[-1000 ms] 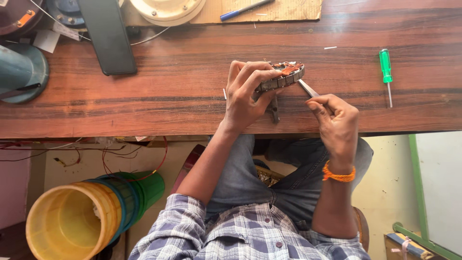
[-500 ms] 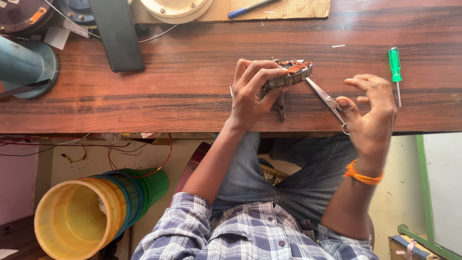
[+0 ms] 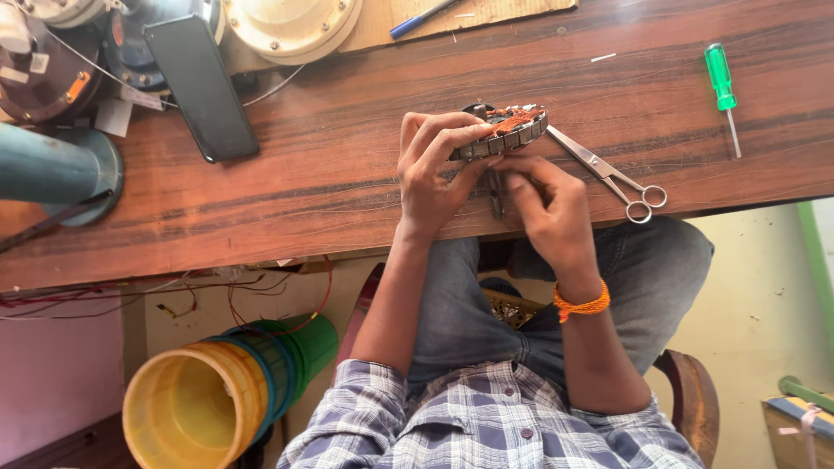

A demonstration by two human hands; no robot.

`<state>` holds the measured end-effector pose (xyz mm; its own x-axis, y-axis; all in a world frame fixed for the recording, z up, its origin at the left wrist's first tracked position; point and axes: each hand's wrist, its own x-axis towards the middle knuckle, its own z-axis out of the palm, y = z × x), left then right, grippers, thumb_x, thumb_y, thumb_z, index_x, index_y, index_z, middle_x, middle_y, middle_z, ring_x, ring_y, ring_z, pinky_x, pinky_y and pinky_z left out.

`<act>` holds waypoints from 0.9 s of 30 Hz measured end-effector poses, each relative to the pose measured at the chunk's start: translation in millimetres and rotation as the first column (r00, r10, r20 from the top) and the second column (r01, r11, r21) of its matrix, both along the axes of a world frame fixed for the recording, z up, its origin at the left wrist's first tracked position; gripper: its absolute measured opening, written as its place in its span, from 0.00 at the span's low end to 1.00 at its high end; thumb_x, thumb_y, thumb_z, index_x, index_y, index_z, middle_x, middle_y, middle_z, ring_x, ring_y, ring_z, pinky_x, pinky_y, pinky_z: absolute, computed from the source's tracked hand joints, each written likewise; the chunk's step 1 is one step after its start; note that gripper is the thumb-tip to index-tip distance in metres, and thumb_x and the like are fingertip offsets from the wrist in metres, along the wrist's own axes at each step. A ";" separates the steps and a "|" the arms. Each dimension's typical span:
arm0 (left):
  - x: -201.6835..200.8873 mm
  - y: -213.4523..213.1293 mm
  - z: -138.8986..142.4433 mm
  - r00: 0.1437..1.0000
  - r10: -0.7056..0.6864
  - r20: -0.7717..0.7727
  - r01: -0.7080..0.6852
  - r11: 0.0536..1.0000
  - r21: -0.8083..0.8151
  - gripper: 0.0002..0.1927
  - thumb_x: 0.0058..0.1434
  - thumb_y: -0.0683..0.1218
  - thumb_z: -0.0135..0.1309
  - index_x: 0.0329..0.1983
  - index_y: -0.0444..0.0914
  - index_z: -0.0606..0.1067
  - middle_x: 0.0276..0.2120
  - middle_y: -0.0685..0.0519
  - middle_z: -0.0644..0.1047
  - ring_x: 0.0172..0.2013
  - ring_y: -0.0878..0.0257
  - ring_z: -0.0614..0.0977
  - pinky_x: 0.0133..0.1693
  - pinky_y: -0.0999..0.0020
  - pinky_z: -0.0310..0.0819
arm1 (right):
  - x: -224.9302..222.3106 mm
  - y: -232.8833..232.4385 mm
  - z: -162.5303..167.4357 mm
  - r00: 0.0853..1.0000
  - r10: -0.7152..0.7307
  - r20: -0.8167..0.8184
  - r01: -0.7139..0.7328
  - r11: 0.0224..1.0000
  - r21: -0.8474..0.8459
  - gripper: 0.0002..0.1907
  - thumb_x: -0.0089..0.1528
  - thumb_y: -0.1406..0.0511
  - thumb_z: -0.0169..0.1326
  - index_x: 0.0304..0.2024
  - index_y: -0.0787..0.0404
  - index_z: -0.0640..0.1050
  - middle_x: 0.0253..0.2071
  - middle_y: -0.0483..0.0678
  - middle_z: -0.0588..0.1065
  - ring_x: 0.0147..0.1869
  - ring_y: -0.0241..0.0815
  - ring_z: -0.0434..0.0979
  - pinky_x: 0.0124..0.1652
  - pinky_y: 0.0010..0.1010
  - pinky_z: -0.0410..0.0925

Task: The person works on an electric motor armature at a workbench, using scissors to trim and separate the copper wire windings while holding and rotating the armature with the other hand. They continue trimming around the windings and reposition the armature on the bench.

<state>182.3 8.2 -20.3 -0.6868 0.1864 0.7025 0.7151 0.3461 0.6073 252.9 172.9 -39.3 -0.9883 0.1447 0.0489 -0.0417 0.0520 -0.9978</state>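
Observation:
A round metal stator (image 3: 508,130) with copper windings stands tilted on its edge on the wooden table (image 3: 330,165). My left hand (image 3: 434,169) grips its rim from the left, fingers curled over the top. My right hand (image 3: 547,204) is under it, fingertips touching its lower edge and the short shaft there; an orange band circles that wrist. A pair of steel scissors (image 3: 608,174) lies on the table just right of my right hand, released and shut.
A green-handled screwdriver (image 3: 721,87) lies at the far right. A black phone (image 3: 200,87), a cream round cover (image 3: 291,26), a blue pen (image 3: 426,17) and a teal cylinder (image 3: 52,169) are at the back left. Stacked plastic buckets (image 3: 217,399) stand below the table edge.
My right hand held the scissors at the stator, carried them right, laid them on the table, and has come back to the stator's underside. My left hand kept its grip.

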 end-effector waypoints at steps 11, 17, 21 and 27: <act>2.2 0.6 -2.1 1.000 -0.006 0.022 0.006 1.000 0.002 0.19 0.54 0.43 0.71 0.49 0.44 0.80 0.48 0.59 0.80 0.49 0.60 0.76 0.51 0.66 0.73 | -2.5 31.1 35.0 0.994 0.033 -0.107 0.019 0.892 0.453 0.04 0.65 0.72 0.61 0.42 0.66 0.83 0.34 0.48 0.82 0.35 0.28 0.78 0.34 0.22 0.68; 2.9 0.7 -4.7 0.999 -0.009 0.036 0.009 1.000 -0.005 0.20 0.56 0.44 0.71 0.50 0.46 0.79 0.49 0.60 0.80 0.49 0.61 0.75 0.51 0.67 0.73 | -19.3 33.2 64.8 0.903 0.170 -0.394 0.098 0.812 0.576 0.02 0.70 0.72 0.63 0.45 0.66 0.82 0.40 0.50 0.82 0.40 0.36 0.83 0.39 0.25 0.72; 3.8 -0.5 -4.7 0.999 -0.002 0.048 0.003 1.000 -0.019 0.20 0.56 0.43 0.70 0.51 0.46 0.79 0.49 0.60 0.79 0.49 0.61 0.75 0.53 0.65 0.72 | -37.1 30.2 73.4 0.849 0.275 -0.452 0.106 0.748 0.655 0.02 0.70 0.72 0.63 0.45 0.66 0.82 0.40 0.52 0.81 0.41 0.42 0.84 0.40 0.28 0.73; 3.4 0.7 -3.3 0.999 -0.018 0.030 0.018 1.000 -0.018 0.20 0.55 0.44 0.70 0.51 0.45 0.79 0.49 0.61 0.79 0.49 0.60 0.75 0.53 0.64 0.71 | -57.9 34.2 72.0 0.814 0.339 -0.472 0.116 0.701 0.704 0.04 0.71 0.70 0.64 0.43 0.64 0.81 0.38 0.50 0.81 0.38 0.40 0.82 0.36 0.27 0.71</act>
